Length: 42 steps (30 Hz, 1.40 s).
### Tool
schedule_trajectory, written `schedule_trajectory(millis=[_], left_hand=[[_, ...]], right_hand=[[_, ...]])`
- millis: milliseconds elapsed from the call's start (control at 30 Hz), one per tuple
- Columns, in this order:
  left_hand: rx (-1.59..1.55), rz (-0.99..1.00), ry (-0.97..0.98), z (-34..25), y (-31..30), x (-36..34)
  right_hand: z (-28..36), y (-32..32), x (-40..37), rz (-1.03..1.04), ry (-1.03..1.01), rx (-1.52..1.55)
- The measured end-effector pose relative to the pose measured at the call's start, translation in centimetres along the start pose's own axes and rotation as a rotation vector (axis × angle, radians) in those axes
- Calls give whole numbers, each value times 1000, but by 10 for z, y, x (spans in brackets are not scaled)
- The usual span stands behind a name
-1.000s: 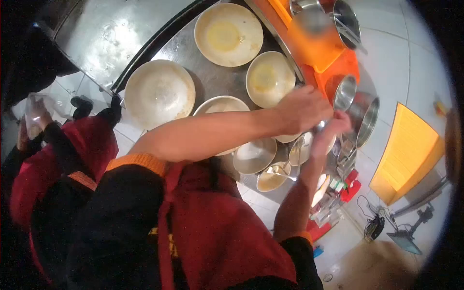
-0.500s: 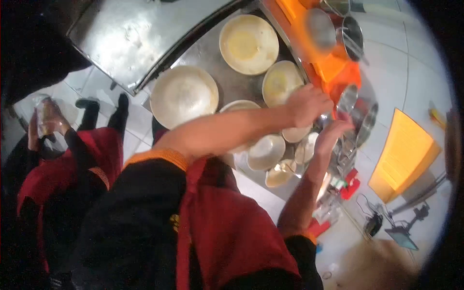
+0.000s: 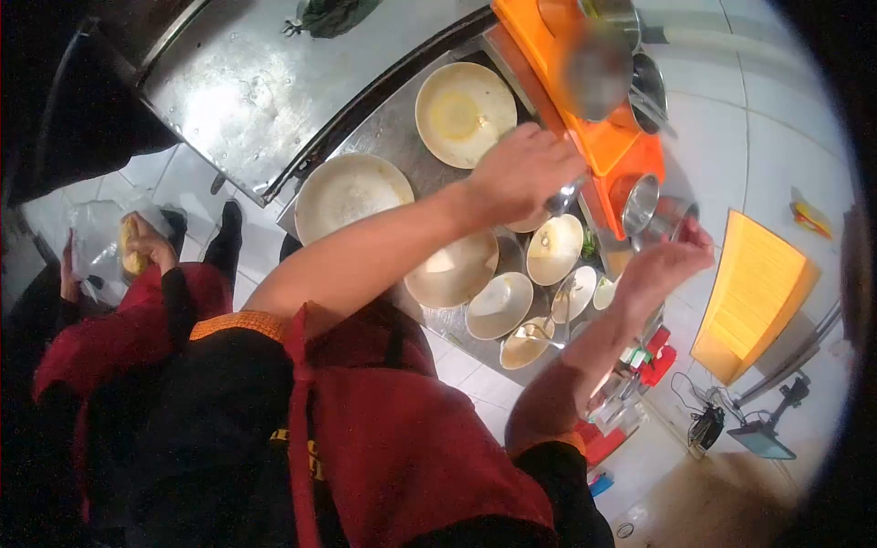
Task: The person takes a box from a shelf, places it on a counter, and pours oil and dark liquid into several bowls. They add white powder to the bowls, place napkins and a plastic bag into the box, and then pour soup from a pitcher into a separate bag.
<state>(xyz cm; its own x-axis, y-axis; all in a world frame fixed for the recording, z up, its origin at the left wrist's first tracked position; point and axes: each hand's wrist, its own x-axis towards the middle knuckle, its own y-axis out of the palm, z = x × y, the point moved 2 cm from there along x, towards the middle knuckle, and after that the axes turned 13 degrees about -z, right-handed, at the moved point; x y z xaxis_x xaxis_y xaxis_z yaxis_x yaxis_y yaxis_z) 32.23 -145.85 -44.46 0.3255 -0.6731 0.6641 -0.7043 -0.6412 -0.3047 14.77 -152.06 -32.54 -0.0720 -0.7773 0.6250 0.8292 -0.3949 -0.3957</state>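
Note:
My left hand (image 3: 530, 169) is closed round a small shiny metal utensil (image 3: 565, 196), whose full shape I cannot make out, above the cream bowls. To the right, my right hand (image 3: 662, 269) has its fingers bunched at the rim of a metal container (image 3: 671, 219); what they hold, if anything, is hidden. Under and around my left hand are a wide bowl with yellowish residue (image 3: 457, 114), a large bowl (image 3: 352, 194) and another bowl (image 3: 452, 269). Smaller bowls (image 3: 500, 306) stand nearer, one with a spoon (image 3: 528, 345).
An orange rack (image 3: 607, 146) with metal containers (image 3: 639, 205) borders the steel counter (image 3: 379, 132). A metal worktop (image 3: 256, 87) lies at upper left. At far left another person's hands (image 3: 151, 247) hold a yellow item and clear plastic. A yellow holder (image 3: 754, 292) is at right.
My left hand has moved left and back over the bowls, uncovering several. My right hand has shifted right toward the metal containers. The other person's yellow item shows more clearly.

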Motion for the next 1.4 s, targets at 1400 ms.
schedule_trajectory(millis=[1400], left_hand=[[-182, 682, 85, -134, -121, 29]], right_hand=[[-25, -89, 22, 80, 759, 777]])
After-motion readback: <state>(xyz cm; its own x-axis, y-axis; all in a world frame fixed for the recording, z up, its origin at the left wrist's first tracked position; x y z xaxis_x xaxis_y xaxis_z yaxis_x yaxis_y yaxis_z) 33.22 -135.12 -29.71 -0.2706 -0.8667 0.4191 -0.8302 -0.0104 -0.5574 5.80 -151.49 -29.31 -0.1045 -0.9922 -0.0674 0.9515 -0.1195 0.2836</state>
